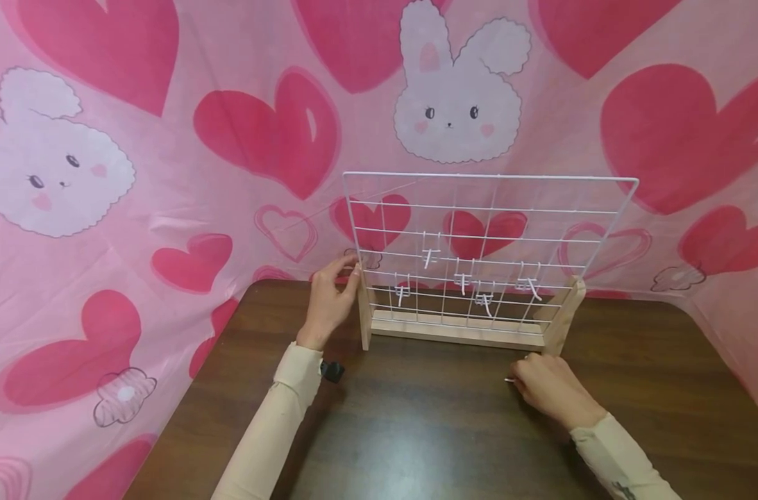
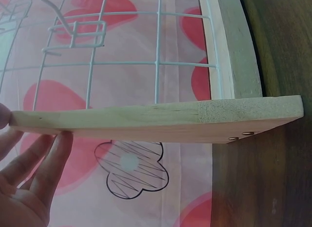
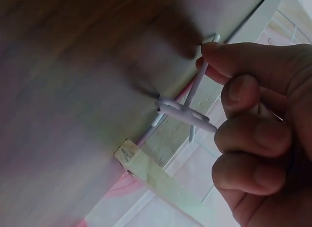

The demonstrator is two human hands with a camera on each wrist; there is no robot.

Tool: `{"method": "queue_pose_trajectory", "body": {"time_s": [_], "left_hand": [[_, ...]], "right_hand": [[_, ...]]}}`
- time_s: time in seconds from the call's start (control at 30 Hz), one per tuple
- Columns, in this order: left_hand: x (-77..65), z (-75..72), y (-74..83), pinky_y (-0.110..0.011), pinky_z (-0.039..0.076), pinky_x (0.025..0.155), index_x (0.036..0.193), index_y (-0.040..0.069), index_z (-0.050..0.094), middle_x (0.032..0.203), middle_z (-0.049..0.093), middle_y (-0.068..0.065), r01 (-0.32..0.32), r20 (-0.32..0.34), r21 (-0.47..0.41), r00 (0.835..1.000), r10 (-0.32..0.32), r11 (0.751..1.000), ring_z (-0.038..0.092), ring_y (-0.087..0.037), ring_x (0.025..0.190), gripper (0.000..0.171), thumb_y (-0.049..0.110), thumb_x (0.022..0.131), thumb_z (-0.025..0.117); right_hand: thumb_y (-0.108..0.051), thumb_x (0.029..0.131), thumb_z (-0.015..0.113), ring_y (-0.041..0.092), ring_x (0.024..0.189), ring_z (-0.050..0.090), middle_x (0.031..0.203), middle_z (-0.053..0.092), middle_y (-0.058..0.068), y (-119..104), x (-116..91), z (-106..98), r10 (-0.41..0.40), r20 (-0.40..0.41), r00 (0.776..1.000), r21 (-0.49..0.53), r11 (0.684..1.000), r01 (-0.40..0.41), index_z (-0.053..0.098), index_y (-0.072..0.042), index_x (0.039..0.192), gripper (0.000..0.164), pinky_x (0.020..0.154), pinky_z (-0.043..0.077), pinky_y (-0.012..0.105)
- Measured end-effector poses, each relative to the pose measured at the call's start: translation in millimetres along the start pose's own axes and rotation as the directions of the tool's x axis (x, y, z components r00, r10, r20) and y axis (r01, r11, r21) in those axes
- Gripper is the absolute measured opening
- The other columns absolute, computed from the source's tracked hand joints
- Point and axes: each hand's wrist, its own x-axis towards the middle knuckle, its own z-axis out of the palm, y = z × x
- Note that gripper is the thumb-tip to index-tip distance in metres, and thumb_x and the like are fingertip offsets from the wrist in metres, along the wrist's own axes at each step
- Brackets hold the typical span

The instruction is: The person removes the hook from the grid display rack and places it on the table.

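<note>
A white wire grid rack [image 1: 443, 262] stands upright in a wooden base on the table, with several white hooks [image 1: 462, 280] hung on its lower half. My left hand [image 1: 332, 298] pinches the upper end of the rack's left wooden side panel [image 2: 161, 118], thumb on one face and fingers on the other. In the right wrist view, my right hand [image 3: 263, 124] holds a loose white wire hook [image 3: 196, 88] between thumb and forefinger, the other fingers curled. That hand is low over the table, just in front of the right wooden side panel [image 1: 564, 314].
The brown wooden table [image 1: 416, 417] extends around the rack, its rounded back corners near a pink cloth backdrop [image 1: 241, 42] printed with hearts and rabbits. A dark device [image 1: 332, 371] sits at the left wrist. Two screws [image 2: 241, 136] show low on the left panel.
</note>
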Motion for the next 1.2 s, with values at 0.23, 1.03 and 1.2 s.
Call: {"method": "queue_pose_trajectory", "body": {"time_s": [0.23,1.03,1.2], "left_hand": [[0.0,0.6,1.0,-0.04,0.06,0.08,0.116,0.006,0.068,0.107,0.072,-0.013,0.003,-0.004,-0.009,1.0,-0.003,1.0,0.072,-0.024,0.09,0.025,0.016,0.094,0.06],[-1.8,1.2,-1.7,-0.031,0.061,0.073,0.117,0.005,0.067,0.11,0.072,-0.01,0.017,0.001,0.009,1.0,-0.017,1.0,0.072,-0.022,0.087,0.027,0.016,0.093,0.06],[-1.2,1.0,-2.2,-0.031,0.061,0.074,0.118,0.007,0.067,0.11,0.072,-0.01,0.012,-0.004,0.012,1.0,-0.012,1.0,0.072,-0.022,0.088,0.027,0.017,0.093,0.06]], "right_hand": [[-0.007,0.069,0.077,0.011,0.048,0.051,0.057,0.06,-0.003,-2,-1,1,0.013,0.031,0.999,0.004,1.0,-0.013,0.062,-0.021,0.062,0.021,0.042,0.037,0.031],[-0.014,0.072,0.078,0.004,0.047,0.045,0.059,0.055,-0.013,-13,0,0,-0.072,-0.127,0.989,-0.008,0.997,0.071,0.055,-0.023,0.067,0.026,0.041,0.029,0.024],[-0.015,0.071,0.079,0.001,0.048,0.042,0.061,0.055,-0.012,-14,3,-4,-0.093,-0.164,0.982,-0.004,0.996,0.093,0.057,-0.022,0.071,0.024,0.042,0.029,0.022]]}}
